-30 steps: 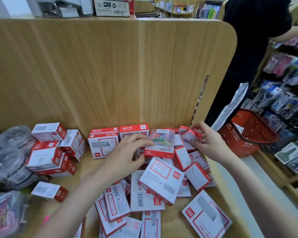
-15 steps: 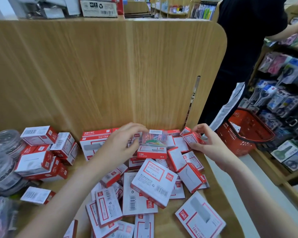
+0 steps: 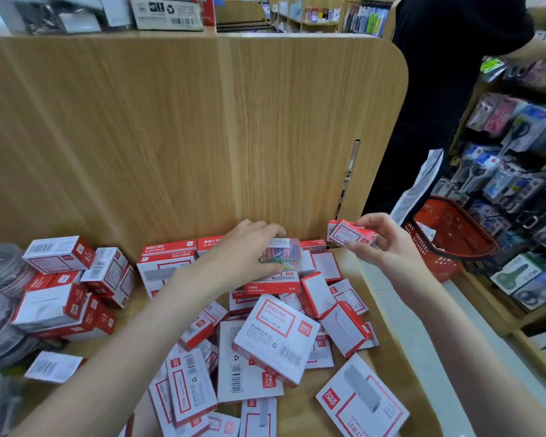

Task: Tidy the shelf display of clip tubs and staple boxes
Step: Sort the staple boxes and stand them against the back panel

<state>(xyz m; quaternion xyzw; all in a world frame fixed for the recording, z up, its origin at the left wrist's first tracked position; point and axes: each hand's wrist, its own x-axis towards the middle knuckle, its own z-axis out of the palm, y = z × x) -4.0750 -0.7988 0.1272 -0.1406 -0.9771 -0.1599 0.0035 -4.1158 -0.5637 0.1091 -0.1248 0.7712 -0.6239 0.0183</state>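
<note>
Reaching into the back of the shelf (image 3: 388, 313), your left hand (image 3: 249, 253) closes over a clear tub of coloured clips (image 3: 281, 257) that sits on top of a red staple box (image 3: 273, 283) against the wooden back panel (image 3: 202, 137). Your right hand (image 3: 382, 244) pinches a small staple box (image 3: 350, 235), lifted clear of the pile near the right corner.

The tub looks light, hard and smooth, so it will likely slip under a loose grip; take it across its short sides, fingers well down the walls, and keep it level in case the lid is weak. The small box is stiff card, light and easy to crush at the corners, so hold its broad faces, not its end flaps. Loose boxes (image 3: 275, 342) lie jumbled across the shelf, with neater stacks (image 3: 63, 298) and round tubs (image 3: 0, 269) to the left.
</note>
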